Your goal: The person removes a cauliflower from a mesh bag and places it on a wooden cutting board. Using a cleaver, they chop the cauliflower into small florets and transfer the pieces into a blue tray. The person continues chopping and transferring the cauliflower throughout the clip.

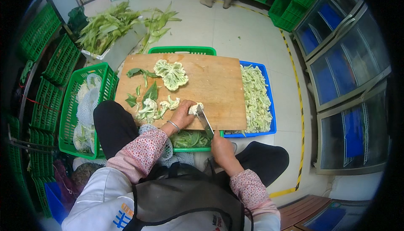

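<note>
My left hand (183, 114) holds a small cauliflower floret (195, 108) down on the wooden cutting board (217, 95). In my right hand (222, 149) is a knife (204, 120), its blade end against that floret. A large flat piece of cauliflower (171, 74) lies farther up the board. Smaller florets (148, 108) and green leaves (151, 91) are spread over the board's left part. The board rests across a green crate holding leafy trimmings (191, 139) and over the edge of a blue crate of cut cauliflower (255, 98).
At left stands a green crate (68, 114) with netted cauliflower. Corn husks (110, 26) overflow a white box beyond it. Green crates (63, 60) line the left shelves. Glass-door cabinets (347, 60) stand at right. Another person's boots (206, 1) show at the far end.
</note>
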The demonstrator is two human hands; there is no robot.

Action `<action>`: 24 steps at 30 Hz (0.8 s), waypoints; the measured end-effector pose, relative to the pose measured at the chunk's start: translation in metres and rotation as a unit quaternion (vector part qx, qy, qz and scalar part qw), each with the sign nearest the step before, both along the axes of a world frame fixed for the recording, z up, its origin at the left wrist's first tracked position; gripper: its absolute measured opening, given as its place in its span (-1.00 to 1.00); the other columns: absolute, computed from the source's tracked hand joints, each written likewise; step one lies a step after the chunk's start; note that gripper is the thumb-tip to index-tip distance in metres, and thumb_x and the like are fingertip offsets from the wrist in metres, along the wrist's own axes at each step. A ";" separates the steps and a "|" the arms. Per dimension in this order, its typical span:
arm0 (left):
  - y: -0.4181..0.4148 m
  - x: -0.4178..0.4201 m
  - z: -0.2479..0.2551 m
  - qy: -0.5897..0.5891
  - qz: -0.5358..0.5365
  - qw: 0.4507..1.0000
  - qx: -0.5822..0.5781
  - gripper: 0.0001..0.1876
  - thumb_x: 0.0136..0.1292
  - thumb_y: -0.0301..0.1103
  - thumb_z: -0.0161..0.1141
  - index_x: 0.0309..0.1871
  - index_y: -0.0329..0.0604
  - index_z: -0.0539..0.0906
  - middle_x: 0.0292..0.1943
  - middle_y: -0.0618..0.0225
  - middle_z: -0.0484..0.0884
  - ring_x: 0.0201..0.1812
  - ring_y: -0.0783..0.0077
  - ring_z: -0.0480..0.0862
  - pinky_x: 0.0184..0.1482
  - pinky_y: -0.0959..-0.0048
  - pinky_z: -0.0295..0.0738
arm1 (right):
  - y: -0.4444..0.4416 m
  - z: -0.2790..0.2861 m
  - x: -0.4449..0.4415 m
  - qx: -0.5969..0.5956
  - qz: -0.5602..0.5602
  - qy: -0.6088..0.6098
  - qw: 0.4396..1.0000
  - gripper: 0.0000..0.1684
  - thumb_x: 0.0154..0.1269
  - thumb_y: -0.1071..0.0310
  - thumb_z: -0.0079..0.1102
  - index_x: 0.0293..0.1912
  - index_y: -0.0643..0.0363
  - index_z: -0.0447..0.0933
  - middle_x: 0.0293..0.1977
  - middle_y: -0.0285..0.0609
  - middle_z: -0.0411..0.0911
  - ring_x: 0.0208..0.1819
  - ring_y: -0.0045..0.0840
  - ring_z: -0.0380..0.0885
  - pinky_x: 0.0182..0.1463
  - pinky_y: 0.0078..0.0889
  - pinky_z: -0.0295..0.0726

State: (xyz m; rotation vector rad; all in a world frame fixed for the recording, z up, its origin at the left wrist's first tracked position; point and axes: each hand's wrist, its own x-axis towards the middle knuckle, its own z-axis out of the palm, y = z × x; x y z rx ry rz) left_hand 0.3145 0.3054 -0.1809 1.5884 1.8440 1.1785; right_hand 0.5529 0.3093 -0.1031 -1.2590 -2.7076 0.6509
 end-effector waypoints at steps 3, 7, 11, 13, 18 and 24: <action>0.000 0.002 0.003 -0.013 -0.001 1.000 -0.012 -0.56 0.04 -0.57 0.26 0.07 -0.29 0.57 -0.04 0.02 0.56 0.08 -0.01 0.55 0.17 0.23 0.47 | -0.002 0.009 0.001 0.026 0.014 -0.041 0.999 -0.88 0.30 0.47 0.03 -0.19 0.29 0.37 -0.52 0.14 0.62 -0.47 0.07 0.65 -0.40 0.09 0.61; 0.003 0.003 0.004 -0.021 0.004 1.000 -0.023 -0.57 0.02 -0.58 0.26 0.04 -0.30 0.57 -0.05 0.01 0.55 0.06 -0.04 0.55 0.16 0.23 0.48 | 0.005 0.015 0.000 0.001 0.017 -0.050 0.999 -0.86 0.29 0.50 0.02 -0.16 0.30 0.36 -0.50 0.17 0.63 -0.45 0.08 0.66 -0.38 0.10 0.62; 0.005 0.003 -0.002 0.001 0.004 1.000 0.000 -0.58 0.01 -0.57 0.28 0.02 -0.29 0.55 -0.06 -0.01 0.54 0.03 -0.09 0.54 0.12 0.20 0.48 | 0.013 0.013 -0.004 -0.049 0.011 -0.083 0.995 -0.85 0.29 0.51 0.00 -0.14 0.31 0.35 -0.45 0.21 0.64 -0.41 0.10 0.67 -0.34 0.11 0.63; 0.005 0.004 -0.007 0.023 -0.012 0.999 0.019 -0.55 0.02 -0.58 0.28 0.05 -0.28 0.51 -0.07 -0.02 0.52 -0.01 -0.08 0.54 0.06 0.20 0.49 | 0.014 0.009 -0.005 -0.050 0.016 -0.113 0.992 -0.84 0.29 0.52 0.00 -0.13 0.33 0.35 -0.44 0.21 0.65 -0.39 0.09 0.67 -0.32 0.11 0.63; 0.004 0.006 -0.015 0.003 0.016 1.000 0.016 -0.53 0.03 -0.60 0.25 0.08 -0.28 0.48 -0.05 0.01 0.51 -0.02 0.01 0.57 0.04 0.27 0.51 | 0.015 -0.009 -0.013 -0.036 0.023 -0.088 0.995 -0.79 0.30 0.52 -0.02 -0.08 0.38 0.37 -0.43 0.18 0.66 -0.37 0.05 0.69 -0.32 0.08 0.64; -0.004 0.000 -0.013 -0.181 0.007 0.982 -0.047 -0.52 0.07 -0.64 0.19 0.12 -0.25 0.46 0.04 0.11 0.52 0.01 0.18 0.58 0.08 0.35 0.50 | 0.018 -0.020 -0.013 -0.058 -0.030 0.040 0.997 -0.70 0.31 0.44 0.10 -0.03 0.42 0.36 -0.40 0.27 0.64 -0.41 0.02 0.68 -0.38 0.05 0.61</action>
